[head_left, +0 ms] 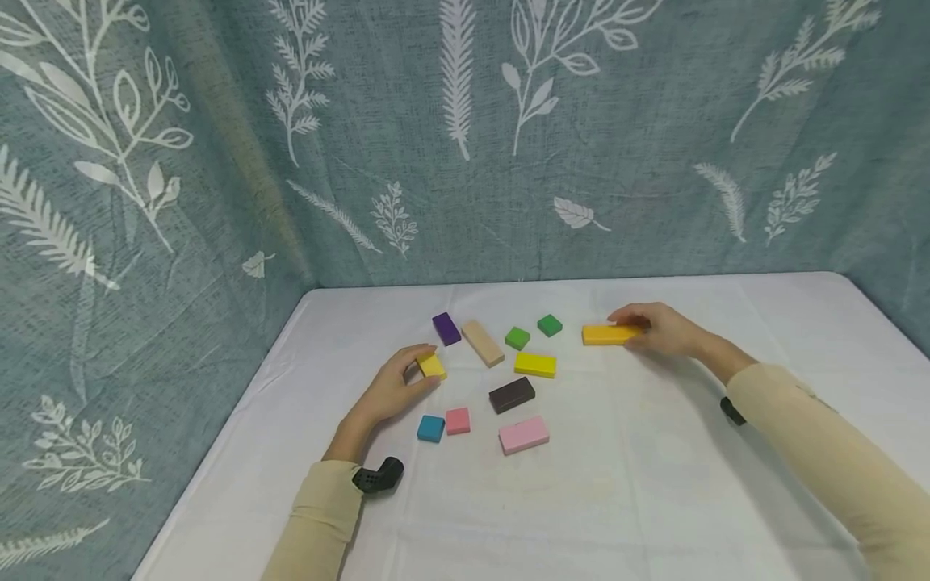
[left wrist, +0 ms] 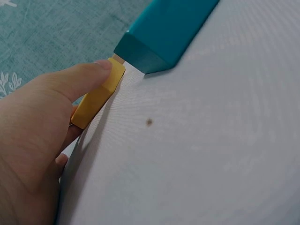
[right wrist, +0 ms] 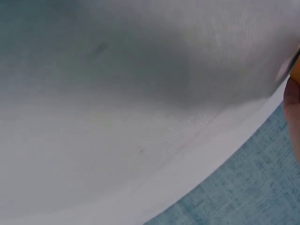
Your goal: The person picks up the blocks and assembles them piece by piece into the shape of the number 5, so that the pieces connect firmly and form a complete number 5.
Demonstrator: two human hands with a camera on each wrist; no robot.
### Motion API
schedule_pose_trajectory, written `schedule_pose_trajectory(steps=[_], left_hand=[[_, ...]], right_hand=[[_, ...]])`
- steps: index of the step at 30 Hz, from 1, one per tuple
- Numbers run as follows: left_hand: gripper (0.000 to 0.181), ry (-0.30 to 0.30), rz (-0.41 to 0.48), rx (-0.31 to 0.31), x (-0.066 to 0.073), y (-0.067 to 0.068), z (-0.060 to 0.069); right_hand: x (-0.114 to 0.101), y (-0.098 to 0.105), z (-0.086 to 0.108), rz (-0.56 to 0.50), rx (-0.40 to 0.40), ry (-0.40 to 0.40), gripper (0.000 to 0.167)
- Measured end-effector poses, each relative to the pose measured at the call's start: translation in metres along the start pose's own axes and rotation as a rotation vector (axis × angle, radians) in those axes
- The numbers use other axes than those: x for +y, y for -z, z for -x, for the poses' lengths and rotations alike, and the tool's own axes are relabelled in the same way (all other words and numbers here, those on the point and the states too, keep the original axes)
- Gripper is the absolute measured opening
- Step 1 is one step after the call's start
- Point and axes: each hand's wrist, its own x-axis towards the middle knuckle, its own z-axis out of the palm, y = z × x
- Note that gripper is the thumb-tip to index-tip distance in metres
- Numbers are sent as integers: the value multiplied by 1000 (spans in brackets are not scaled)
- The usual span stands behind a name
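Observation:
My left hand [head_left: 392, 390] pinches a small yellow block [head_left: 432, 365] between thumb and fingers at the left of the group of blocks. In the left wrist view the thumb of that hand [left wrist: 42, 117] lies against the yellow block [left wrist: 99, 97]. At the right, my right hand [head_left: 664, 329] grips the right end of a long orange-yellow block [head_left: 605, 335] near the table's far side. Only fingertips of the right hand [right wrist: 292, 110] and a bit of the orange block [right wrist: 296, 71] show at the right wrist view's edge.
Between the hands lie purple [head_left: 446, 328], beige [head_left: 483, 343], two green [head_left: 517, 337], yellow [head_left: 534, 365] and dark brown [head_left: 512, 395] blocks. Nearer are blue [head_left: 431, 428], coral [head_left: 458, 421] and pink [head_left: 524, 436] ones. A patterned curtain [head_left: 508, 202] hangs behind the white table [head_left: 581, 516].

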Motion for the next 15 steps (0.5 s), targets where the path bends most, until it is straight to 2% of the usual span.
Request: schedule_pose_trajectory(steps=[9,13,15], left_hand=[[48,-7,11,-4,0,0,1],[48,-8,-1,-1,1,0,1],[48,-9,-9,-1,1,1,0]], right_hand=[[-2,-1,-8,-5,-19,-13,42],[-2,-1,-10,-2,7,-22,45],[-3,-2,-13,-1,27,-53,44]])
